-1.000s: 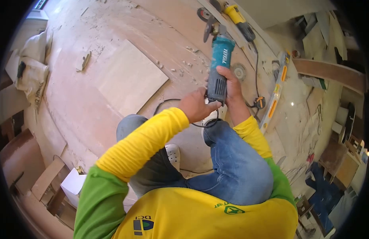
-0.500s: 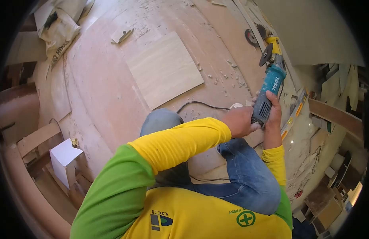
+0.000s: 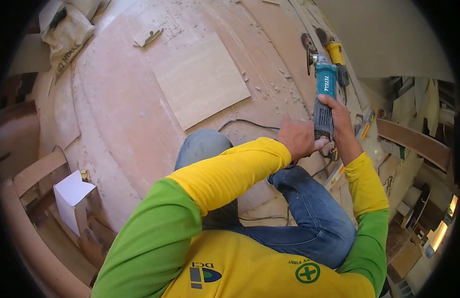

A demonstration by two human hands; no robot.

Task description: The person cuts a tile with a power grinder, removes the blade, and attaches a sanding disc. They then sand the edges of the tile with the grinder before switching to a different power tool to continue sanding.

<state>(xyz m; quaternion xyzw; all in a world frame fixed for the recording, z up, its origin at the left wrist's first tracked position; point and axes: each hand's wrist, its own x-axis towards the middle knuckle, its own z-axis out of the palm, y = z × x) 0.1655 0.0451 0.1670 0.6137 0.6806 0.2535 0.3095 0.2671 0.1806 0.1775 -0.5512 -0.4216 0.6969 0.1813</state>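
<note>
A teal and grey angle grinder [image 3: 325, 87] points away from me, its disc [image 3: 309, 60] at the far end held off the floor. My right hand [image 3: 340, 120] is closed round the right side of its body, the thumb lying over the top. My left hand [image 3: 298, 137] is at the tail of the grinder, its thumb pressed near the rear end where the cord leaves. Some of its fingers are hidden or blurred. A dark cord [image 3: 248, 121] runs along the floor by my knee.
A square beige tile [image 3: 202, 82] lies on the dusty board floor, with chips scattered to its right. Beyond it is a small trowel-like tool [image 3: 150, 38]. A yellow grinder [image 3: 335, 52] and a spirit level [image 3: 365, 127] lie to the right. A sack [image 3: 67, 37] sits far left.
The angle grinder has swung left and turned more upright in view, carried by my right hand. My left hand has shifted slightly and stays at the tail. The view has shifted a little.
</note>
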